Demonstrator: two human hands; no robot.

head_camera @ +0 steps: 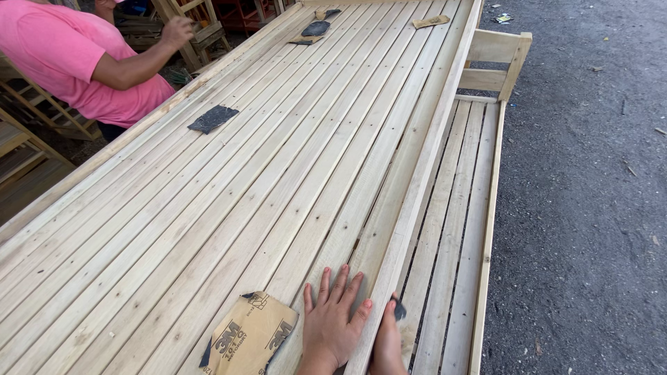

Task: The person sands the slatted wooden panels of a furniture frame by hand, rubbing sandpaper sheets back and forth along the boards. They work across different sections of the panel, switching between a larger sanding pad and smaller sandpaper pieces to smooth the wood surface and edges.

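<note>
My left hand (333,316) lies flat, fingers spread, on the pale wooden slats of a large slatted frame (229,201), close to its right rail. My right hand (388,340) sits just beyond that rail, fingers closed on a small dark piece of sandpaper (399,309) pressed against the rail's outer side. A folded brown sandpaper sheet (249,337), backing side up, rests on the slats just left of my left hand.
A person in a pink shirt (76,59) stands at the frame's far left side, one hand on wooden pieces. Dark sandpaper pieces (212,119) (315,28) lie on the slats. A lower slatted frame (458,208) sits to the right, beside dark asphalt ground (583,194).
</note>
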